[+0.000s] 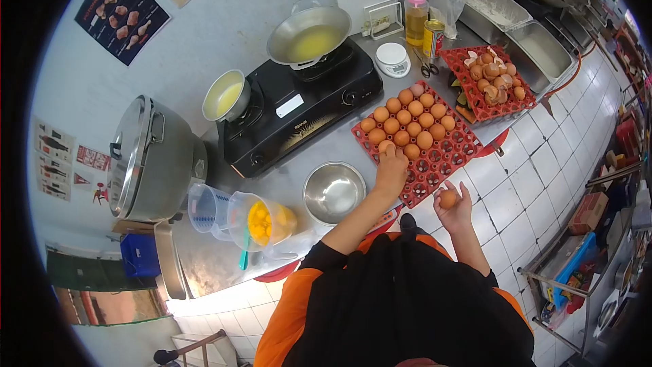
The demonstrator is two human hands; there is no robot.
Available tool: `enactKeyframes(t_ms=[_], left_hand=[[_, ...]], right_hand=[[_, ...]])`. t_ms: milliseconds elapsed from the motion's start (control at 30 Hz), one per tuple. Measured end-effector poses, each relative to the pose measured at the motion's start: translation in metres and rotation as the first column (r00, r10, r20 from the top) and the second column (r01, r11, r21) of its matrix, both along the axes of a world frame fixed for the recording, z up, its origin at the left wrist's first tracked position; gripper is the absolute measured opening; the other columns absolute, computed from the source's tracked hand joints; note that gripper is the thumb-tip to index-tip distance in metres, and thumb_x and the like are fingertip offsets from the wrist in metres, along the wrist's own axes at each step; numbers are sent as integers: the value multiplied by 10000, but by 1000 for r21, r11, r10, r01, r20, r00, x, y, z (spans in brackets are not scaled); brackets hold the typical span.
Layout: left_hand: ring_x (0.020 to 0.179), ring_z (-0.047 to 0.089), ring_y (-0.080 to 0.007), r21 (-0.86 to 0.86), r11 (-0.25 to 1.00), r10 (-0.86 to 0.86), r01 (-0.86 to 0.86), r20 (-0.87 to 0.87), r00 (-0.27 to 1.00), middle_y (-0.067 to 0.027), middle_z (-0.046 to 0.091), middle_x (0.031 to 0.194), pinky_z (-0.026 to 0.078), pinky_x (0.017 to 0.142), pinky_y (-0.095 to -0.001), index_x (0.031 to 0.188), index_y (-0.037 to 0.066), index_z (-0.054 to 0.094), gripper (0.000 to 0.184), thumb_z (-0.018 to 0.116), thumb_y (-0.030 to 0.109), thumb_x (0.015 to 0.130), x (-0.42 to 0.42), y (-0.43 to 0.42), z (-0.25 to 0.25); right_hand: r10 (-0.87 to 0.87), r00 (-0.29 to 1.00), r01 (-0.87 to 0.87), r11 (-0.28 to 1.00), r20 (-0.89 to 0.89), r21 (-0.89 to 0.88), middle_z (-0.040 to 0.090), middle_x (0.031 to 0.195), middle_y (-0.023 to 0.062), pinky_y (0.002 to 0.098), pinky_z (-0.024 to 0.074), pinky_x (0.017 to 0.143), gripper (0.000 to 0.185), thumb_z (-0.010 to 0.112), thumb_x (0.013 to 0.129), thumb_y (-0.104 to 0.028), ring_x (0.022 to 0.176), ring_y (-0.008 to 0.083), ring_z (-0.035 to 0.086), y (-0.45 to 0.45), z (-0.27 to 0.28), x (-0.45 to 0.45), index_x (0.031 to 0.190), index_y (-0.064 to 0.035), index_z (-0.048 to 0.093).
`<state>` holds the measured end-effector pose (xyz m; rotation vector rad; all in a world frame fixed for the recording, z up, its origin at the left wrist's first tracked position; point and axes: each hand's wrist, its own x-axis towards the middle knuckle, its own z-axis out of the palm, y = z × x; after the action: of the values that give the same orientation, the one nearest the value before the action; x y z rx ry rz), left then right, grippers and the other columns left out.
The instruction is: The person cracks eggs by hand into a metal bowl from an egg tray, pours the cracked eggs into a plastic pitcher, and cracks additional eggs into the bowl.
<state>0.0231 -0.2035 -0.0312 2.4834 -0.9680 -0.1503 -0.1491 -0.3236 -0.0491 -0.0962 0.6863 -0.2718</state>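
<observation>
My left hand (pixel 392 168) reaches over a red egg tray (pixel 441 163), its fingers closed round a brown egg (pixel 386 145) at the near edge of the rows. In my right hand (pixel 456 212), held beside the tray's near right side, another brown egg (pixel 448 198) rests in curled fingers. Several whole eggs (pixel 404 117) fill the far part of the tray, and the near cups hold none. Left of my left forearm stands a shiny metal bowl (pixel 334 193). Beside it, a clear plastic jug (pixel 278 221) contains yolks and a teal-handled utensil (pixel 244 255).
A black gas stove (pixel 302 119) carries a wok (pixel 309 35) and a small pan (pixel 227 96), both with yellow liquid. A large lidded pot (pixel 153 156) stands left. Eggshells (pixel 499 81) lie on stacked trays at right, near a white scale (pixel 392 60) and scissors (pixel 427 66).
</observation>
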Motion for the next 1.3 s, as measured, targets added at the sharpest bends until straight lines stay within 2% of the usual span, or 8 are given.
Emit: enactKeyframes(t_ms=[267,300,400,533,733,933,1200,1300], left_hand=[[984,642,-244,-523,848,-22,-87,-199,980,-115,618,1113,536,825,-344,1209,39,595,521,807,108,739,3,52,27],[1003,647,-193,-591,785,-45,-187,-355,934,-92,642,1115,543,835,-308,1241,24,580,529,803,73,764,-2,65,37],[1075,627,-186,-607,698,-38,-379,-560,828,-95,627,1160,541,881,-325,1248,4,570,539,792,10,758,-10,108,21],[1115,607,-185,-698,540,-74,-471,-596,799,-117,613,1201,514,949,-326,1266,-13,552,545,742,-82,760,-21,149,-4],[1140,593,-199,-693,447,-25,-565,-641,767,-128,597,1226,497,966,-320,1294,-43,510,577,735,-82,765,-27,175,-8],[1041,584,-162,-737,346,50,-581,-604,796,-76,562,1106,530,843,-281,1222,49,488,444,707,5,838,-20,191,-11],[904,620,-151,-534,484,14,-693,-788,616,-69,639,1046,539,714,-269,1177,51,562,349,710,105,866,-10,203,11],[868,630,-140,-643,614,124,-458,-495,860,-68,668,1034,536,725,-262,1127,34,621,332,752,77,825,-6,205,8]], right_hand=[[188,982,-164,831,-8,-532,604,1066,119,328,534,771,292,477,998,-251,921,243,624,29,18,29,1234,-84,518],[248,968,-206,727,-30,-655,600,1087,124,343,532,785,291,482,995,-217,936,249,624,36,21,36,1250,-81,513],[164,982,-23,-412,-99,-911,570,1140,131,383,521,807,360,582,941,-188,963,283,616,64,39,73,1276,-78,506],[387,922,262,-626,0,-734,536,1183,147,414,508,848,408,680,863,-172,1031,334,576,108,61,105,1239,-83,548],[498,866,288,-427,42,-857,557,1161,133,383,504,849,339,673,869,-164,1046,302,576,144,42,131,1181,-64,585],[695,693,-458,629,191,-629,558,1060,53,232,467,633,385,590,925,-94,866,101,559,138,36,151,1294,-64,483],[745,655,-221,27,-127,-975,637,1013,79,256,506,648,546,663,834,-52,785,136,624,146,32,148,1350,-83,488],[698,703,-75,-112,-132,-991,679,1051,120,288,533,748,518,681,806,-67,870,188,671,143,32,150,1311,-81,564]])
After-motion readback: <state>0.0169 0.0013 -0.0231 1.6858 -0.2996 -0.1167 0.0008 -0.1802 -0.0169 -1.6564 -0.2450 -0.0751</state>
